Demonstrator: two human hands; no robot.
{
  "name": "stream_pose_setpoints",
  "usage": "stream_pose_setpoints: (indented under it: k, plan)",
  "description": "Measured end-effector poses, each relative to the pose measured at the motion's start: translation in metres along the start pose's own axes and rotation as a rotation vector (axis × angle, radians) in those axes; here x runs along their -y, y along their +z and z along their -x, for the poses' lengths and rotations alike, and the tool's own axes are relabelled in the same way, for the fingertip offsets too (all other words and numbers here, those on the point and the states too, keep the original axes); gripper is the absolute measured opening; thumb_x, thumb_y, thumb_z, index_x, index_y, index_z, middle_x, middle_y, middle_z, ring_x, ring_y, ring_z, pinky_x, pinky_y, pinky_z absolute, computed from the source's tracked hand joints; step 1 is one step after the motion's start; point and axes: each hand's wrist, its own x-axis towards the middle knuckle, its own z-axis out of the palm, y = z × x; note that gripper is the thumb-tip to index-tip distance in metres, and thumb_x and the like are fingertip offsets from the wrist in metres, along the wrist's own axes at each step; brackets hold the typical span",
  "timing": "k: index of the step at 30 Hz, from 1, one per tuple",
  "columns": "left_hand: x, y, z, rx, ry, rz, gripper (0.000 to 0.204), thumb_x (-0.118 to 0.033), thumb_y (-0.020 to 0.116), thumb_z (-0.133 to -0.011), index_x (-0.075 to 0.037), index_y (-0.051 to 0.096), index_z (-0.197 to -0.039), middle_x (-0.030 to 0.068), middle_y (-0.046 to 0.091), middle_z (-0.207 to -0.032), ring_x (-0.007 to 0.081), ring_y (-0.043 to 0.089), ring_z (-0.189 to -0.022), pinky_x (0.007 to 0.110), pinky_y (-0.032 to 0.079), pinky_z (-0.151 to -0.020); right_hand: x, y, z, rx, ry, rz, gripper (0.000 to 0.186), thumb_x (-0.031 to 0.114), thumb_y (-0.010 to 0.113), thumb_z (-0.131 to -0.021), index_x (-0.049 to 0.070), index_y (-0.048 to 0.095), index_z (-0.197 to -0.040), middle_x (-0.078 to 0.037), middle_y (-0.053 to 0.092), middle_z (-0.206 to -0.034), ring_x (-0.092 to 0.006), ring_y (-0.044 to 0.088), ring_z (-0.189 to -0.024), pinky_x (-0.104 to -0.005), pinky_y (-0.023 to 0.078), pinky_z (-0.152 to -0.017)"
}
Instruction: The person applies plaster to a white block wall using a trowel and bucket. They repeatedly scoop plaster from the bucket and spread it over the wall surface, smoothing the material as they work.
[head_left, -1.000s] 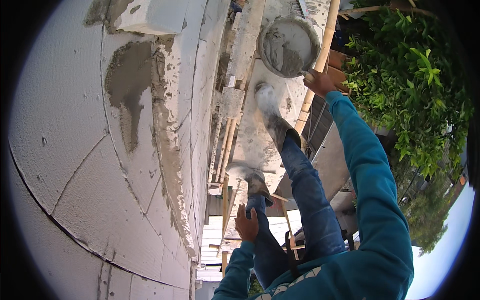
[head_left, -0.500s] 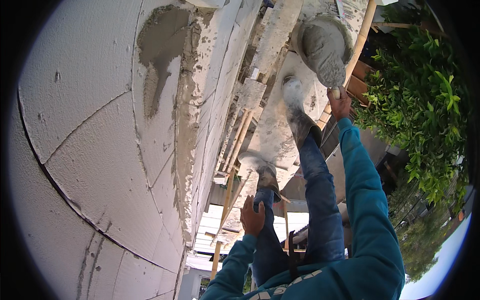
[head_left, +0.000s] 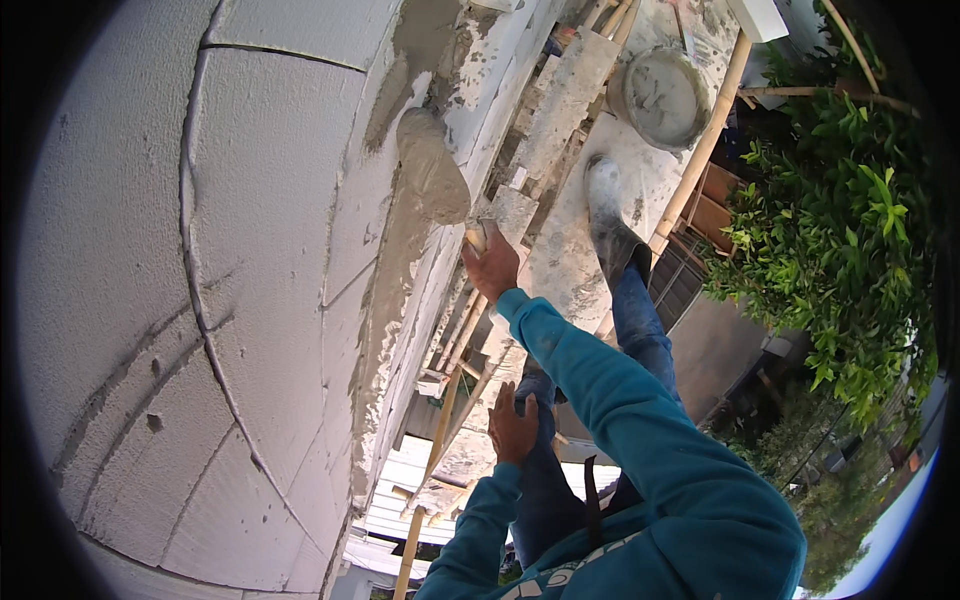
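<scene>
My right hand (head_left: 491, 264) grips the handle of a trowel (head_left: 476, 237), reaching left to the wall (head_left: 270, 160). Wet grey mortar (head_left: 432, 170) covers the blade, so its metal is hidden. The blade lies over a mortar-smeared strip along the wall's edge, and I cannot tell whether it touches. Down at my left knee, my left hand (head_left: 512, 427) rests with its fingers apart and nothing in it. A round bucket (head_left: 624, 88) of grey mortar stands farther off, beyond my boot.
I stand on a narrow, mortar-stained plank platform (head_left: 565, 235). Bamboo poles (head_left: 708, 130) edge its right side, with a leafy tree (head_left: 850, 220) beyond. Loose boards (head_left: 560, 100) lie between wall and platform. Another bamboo pole (head_left: 430, 480) stands lower down, by the wall.
My right hand has swung left from the bucket to the wall with the mortar-laden trowel. My left hand stays at the knee. The view has shifted somewhat.
</scene>
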Motion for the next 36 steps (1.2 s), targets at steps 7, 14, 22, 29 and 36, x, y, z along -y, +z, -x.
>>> stream_pose_setpoints:
  k: [7, 14, 22, 29, 36]
  plan:
    - [0.074, 0.027, 0.030, -0.065, -0.129, 0.582, 0.068, -0.030, 0.073, -0.080, 0.001, 0.047, -0.135, 0.0242, 0.056, -0.128, 0.0412, 0.054, -0.117, 0.048, 0.042, -0.101, 0.070, 0.130, 0.001, -0.430, -0.180, -0.136, 0.061, 0.008, 0.065, -0.077, 0.000, 0.041, -0.133, -0.023, 0.053, -0.122, -0.0435, 0.054, -0.111, -0.0424, 0.046, -0.097]
    - [0.060, 0.007, 0.026, 0.139, -0.046, 0.280, 0.063, -0.026, 0.074, -0.078, 0.000, 0.052, -0.130, 0.0208, 0.059, -0.125, 0.0403, 0.057, -0.112, 0.049, 0.044, -0.096, 0.062, 0.095, 0.052, -0.133, -0.303, -0.202, 0.043, 0.008, 0.063, -0.082, 0.005, 0.047, -0.122, -0.022, 0.059, -0.103, -0.0410, 0.060, -0.088, -0.0449, 0.049, -0.072]
    - [0.124, 0.059, 0.054, -0.209, 0.042, 0.430, 0.062, -0.029, 0.074, -0.079, -0.001, 0.052, -0.130, 0.0196, 0.060, -0.123, 0.0375, 0.057, -0.113, 0.048, 0.043, -0.096, 0.072, 0.150, 0.130, -0.088, -0.107, -0.351, 0.053, 0.008, 0.062, -0.083, 0.006, 0.041, -0.132, -0.019, 0.057, -0.113, -0.0380, 0.060, -0.094, -0.0416, 0.052, -0.074]
    - [0.119, 0.042, 0.035, -0.148, 0.115, 0.384, 0.053, -0.029, 0.071, -0.083, -0.002, 0.055, -0.125, 0.0182, 0.063, -0.118, 0.0340, 0.060, -0.108, 0.045, 0.047, -0.090, 0.066, 0.107, 0.187, 0.023, -0.177, -0.272, 0.044, 0.010, 0.062, -0.086, 0.012, 0.045, -0.126, -0.020, 0.061, -0.094, -0.0424, 0.063, -0.090, -0.0450, 0.053, -0.078]
    - [0.081, 0.008, 0.011, 0.132, -0.037, 0.321, 0.070, -0.034, 0.073, -0.079, -0.001, 0.049, -0.136, 0.0199, 0.053, -0.135, 0.0395, 0.050, -0.123, 0.048, 0.040, -0.102, 0.034, 0.091, 0.028, 0.023, 0.084, -0.381, 0.047, 0.010, 0.067, -0.081, 0.005, 0.045, -0.122, -0.022, 0.065, -0.092, -0.0390, 0.065, -0.082, -0.0439, 0.052, -0.071]
